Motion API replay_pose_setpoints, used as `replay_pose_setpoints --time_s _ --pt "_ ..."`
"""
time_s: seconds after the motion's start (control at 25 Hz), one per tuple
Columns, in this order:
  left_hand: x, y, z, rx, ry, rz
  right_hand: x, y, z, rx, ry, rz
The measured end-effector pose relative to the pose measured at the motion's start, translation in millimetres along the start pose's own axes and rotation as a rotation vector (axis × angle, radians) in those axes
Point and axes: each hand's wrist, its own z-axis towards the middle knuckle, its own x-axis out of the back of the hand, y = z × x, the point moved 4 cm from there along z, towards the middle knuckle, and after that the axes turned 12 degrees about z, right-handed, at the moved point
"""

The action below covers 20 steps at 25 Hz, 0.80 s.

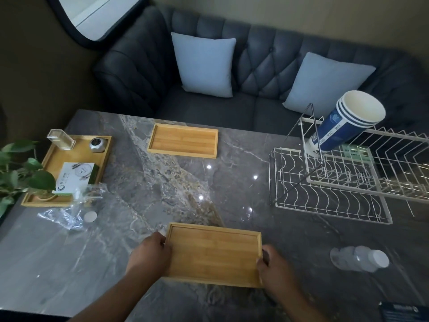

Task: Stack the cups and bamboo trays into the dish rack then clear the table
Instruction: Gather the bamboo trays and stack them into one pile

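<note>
Marble-patterned grey table (144,182) carries everything. A white wire dish rack (348,187) stands at its right side, and the nested blue-and-white paper cups (346,125) already lean in its upper tier, so the cups look done. A rectangular bamboo tray (213,254) sits at the near edge. The left hand (148,254) curls round one short end and the right hand (276,270) clasps the other, probably to carry it level. A matching second bamboo tray (183,140) waits untouched at the far edge. A clear plastic bottle (359,259) lies on its side, awaiting clearing.
</note>
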Motion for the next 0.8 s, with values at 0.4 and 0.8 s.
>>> replay_pose_setpoints --time_s 0.4,0.8 --pt "4.0 -0.5 -0.6 -0.002 -0.071 0.019 -3.7 -5.8 4.1 -0.087 -0.053 -0.083" --pt "-0.9 18.4 1.2 0.003 -0.154 -0.036 -30.1 -12.3 5.1 -0.357 -0.079 0.128"
